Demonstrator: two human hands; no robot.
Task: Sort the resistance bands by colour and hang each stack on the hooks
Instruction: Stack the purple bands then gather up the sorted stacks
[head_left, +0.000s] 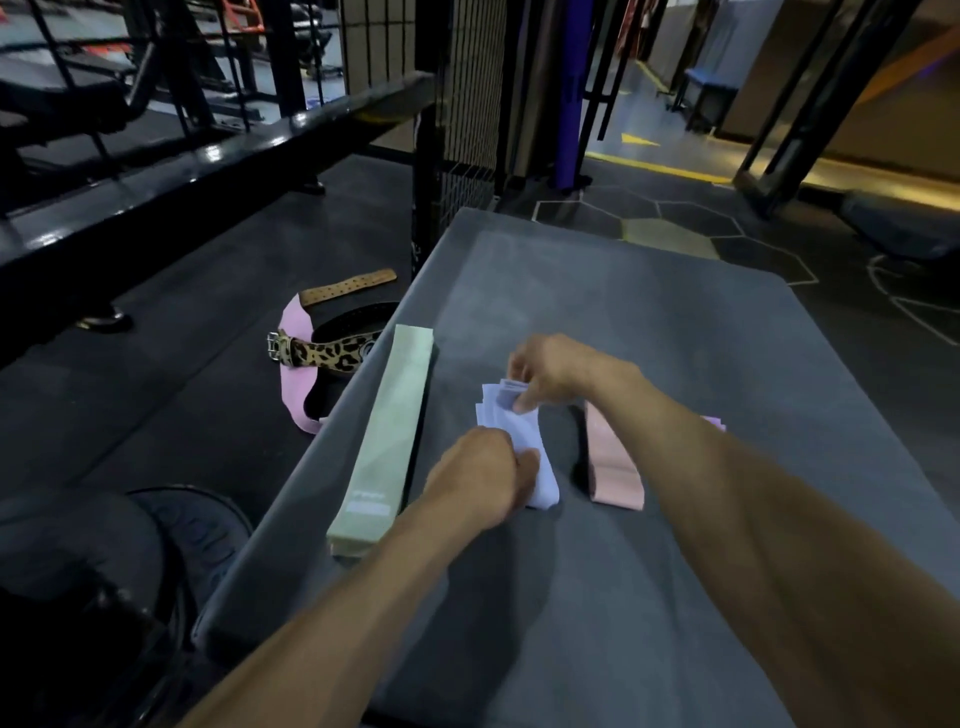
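Note:
A stack of lavender resistance bands (519, 431) lies in the middle of a grey padded platform (675, 338). My left hand (478, 478) grips the stack's near end. At its far end my right hand (550, 376) pinches the bands between thumb and fingers. A pale green stack of bands (384, 441) lies flat along the platform's left edge, apart from both hands. A pink stack of bands (613, 462) lies to the right, partly under my right forearm. A small purple piece (714, 422) peeks out beyond that forearm. No hooks are in view.
On the dark floor to the left lie lifting belts: a pink one (296, 364), a leopard-print one (327, 354) and a tan one (348, 286). A black metal rack (208, 150) and a wire-mesh panel (467, 104) stand behind. A black weight plate (192, 530) sits at lower left.

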